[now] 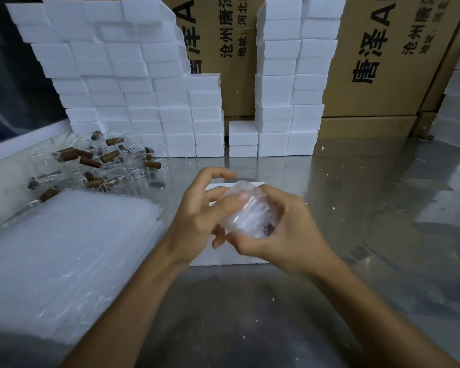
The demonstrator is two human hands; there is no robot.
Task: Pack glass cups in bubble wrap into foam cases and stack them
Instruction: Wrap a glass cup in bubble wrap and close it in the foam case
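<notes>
A glass cup wrapped in bubble wrap is held above the table's middle. My right hand grips it from the right, fingers curled round it. My left hand holds its left side, thumb pressed on the wrap and fingers curved over the top. Under both hands lies a white foam case flat on the metal table, mostly hidden. A pile of clear glass cups with brown handles lies at the left. A stack of bubble-wrap sheets sits at the near left.
Tall stacks of white foam cases stand at the back left, and more foam stacks at the back centre. Cardboard boxes rise behind them. Further foam stacks stand at the right edge. Foam crumbs dot the steel table.
</notes>
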